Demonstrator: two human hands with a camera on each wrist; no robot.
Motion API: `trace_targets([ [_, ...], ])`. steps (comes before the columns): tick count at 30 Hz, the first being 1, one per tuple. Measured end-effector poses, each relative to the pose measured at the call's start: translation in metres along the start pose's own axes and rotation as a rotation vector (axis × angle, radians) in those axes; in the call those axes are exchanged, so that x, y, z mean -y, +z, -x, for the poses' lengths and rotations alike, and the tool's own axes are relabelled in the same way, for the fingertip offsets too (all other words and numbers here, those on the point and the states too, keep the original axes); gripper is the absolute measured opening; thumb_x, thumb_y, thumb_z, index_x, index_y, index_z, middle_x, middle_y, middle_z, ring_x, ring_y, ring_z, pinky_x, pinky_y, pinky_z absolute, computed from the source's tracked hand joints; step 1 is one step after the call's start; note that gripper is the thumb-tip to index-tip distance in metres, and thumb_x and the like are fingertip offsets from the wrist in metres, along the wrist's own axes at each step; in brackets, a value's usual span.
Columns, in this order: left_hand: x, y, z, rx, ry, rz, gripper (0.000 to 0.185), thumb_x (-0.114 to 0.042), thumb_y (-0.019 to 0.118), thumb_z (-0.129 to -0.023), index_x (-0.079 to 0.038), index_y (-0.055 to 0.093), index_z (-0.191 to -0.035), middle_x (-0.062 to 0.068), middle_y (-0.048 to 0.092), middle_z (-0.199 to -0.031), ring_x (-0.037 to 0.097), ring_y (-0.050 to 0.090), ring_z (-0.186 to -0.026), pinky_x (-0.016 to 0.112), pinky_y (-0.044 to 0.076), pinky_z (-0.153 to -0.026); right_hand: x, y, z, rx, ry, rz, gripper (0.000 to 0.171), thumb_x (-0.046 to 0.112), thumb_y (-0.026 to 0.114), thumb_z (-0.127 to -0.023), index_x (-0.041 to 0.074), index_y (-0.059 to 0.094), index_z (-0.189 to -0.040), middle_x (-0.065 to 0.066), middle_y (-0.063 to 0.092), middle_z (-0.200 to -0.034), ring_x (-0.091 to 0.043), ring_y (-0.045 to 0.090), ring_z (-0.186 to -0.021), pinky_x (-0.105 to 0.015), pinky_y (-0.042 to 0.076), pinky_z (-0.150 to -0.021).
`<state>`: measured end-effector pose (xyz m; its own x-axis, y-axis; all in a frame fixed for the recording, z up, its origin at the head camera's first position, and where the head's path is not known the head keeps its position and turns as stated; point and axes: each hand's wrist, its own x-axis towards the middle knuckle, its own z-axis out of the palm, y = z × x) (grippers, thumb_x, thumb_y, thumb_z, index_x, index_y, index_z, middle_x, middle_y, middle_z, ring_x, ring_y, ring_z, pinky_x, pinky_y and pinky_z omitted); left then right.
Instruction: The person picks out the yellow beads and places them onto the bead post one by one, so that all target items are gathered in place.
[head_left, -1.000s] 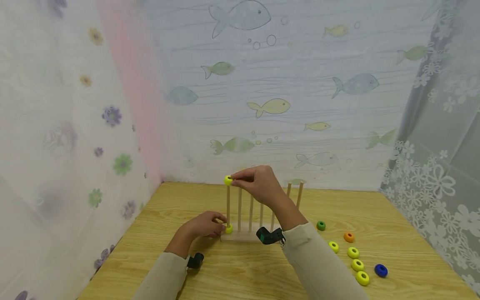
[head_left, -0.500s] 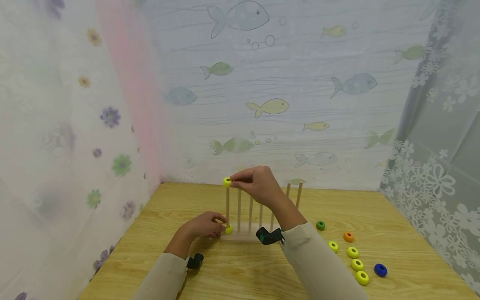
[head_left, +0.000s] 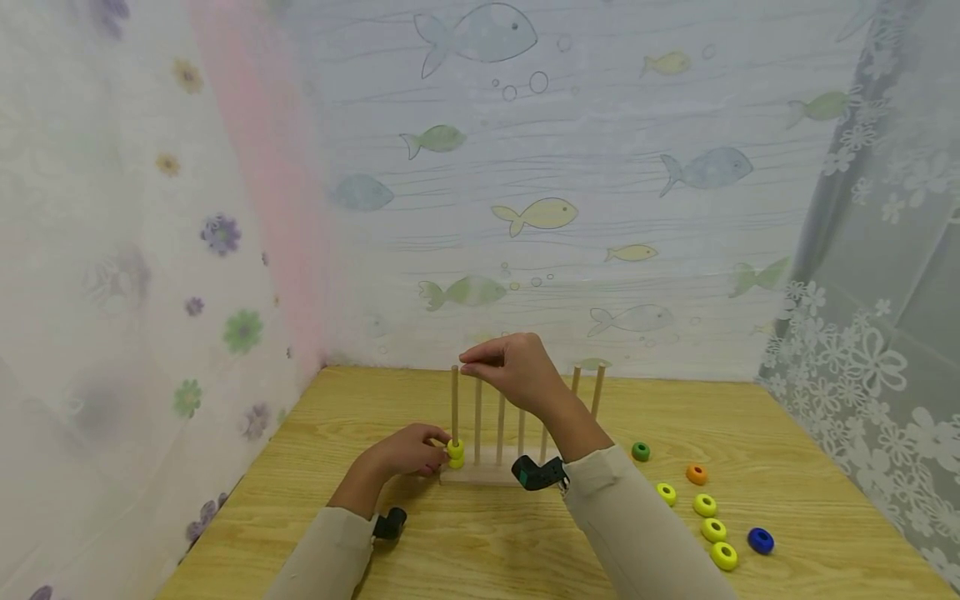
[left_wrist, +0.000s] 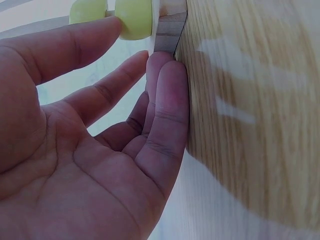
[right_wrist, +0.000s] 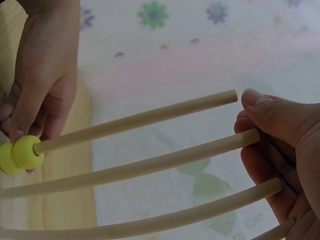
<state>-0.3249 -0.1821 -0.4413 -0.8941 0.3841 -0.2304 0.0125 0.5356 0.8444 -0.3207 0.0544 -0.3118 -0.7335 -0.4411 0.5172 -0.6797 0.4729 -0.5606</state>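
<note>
A wooden rack [head_left: 483, 475] with several upright pegs stands on the table. Two yellow rings [head_left: 455, 452] sit stacked at the foot of its leftmost peg [head_left: 454, 404]; the right wrist view shows the yellow rings [right_wrist: 22, 154] on that peg [right_wrist: 135, 120]. My right hand [head_left: 474, 360] hovers at the peg tops with thumb and fingers [right_wrist: 280, 120] relaxed, holding nothing. My left hand [head_left: 431, 450] rests at the rack's left end. In the left wrist view its straight fingertips [left_wrist: 165, 90] press the base [left_wrist: 170, 25] just below the yellow rings [left_wrist: 132, 19].
Loose rings lie on the wooden table [head_left: 825, 500] to the right: a green ring [head_left: 641, 451], an orange ring [head_left: 697, 474], several yellow rings [head_left: 705, 504] and a blue ring [head_left: 761, 541]. Patterned curtains close in the left, back and right sides.
My right hand let go of the yellow ring at the top of the leftmost peg. The ring slid down onto the yellow ring at the base. My left hand stayed put.
</note>
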Motion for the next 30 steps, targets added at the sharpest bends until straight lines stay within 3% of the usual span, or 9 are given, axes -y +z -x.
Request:
trace_targets([
  [17, 0.003, -0.001, -0.003, 0.01, -0.008, -0.008, 0.048, -0.012, 0.067, -0.092, -0.001, 0.059, -0.138, 0.011, 0.068, -0.113, 0.019, 0.065, -0.088, 0.033, 0.055, -0.075, 0.001, -0.002, 0.001, 0.002, -0.033, 0.017, 0.016, 0.026, 0.076, -0.096, 0.018, 0.083, -0.107, 0.005, 0.08, -0.105, -0.002, 0.073, -0.087, -0.022, 0.059, -0.074],
  [30, 0.001, 0.0, 0.0, 0.004, 0.014, -0.063, 0.046, -0.006, 0.063, -0.091, -0.004, 0.061, -0.137, 0.012, 0.068, -0.115, 0.02, 0.063, -0.084, 0.034, 0.051, -0.069, 0.0, -0.014, 0.01, -0.072, -0.194, 0.037, 0.015, 0.02, 0.079, -0.093, 0.019, 0.082, -0.108, 0.004, 0.079, -0.107, -0.003, 0.074, -0.088, -0.024, 0.059, -0.078],
])
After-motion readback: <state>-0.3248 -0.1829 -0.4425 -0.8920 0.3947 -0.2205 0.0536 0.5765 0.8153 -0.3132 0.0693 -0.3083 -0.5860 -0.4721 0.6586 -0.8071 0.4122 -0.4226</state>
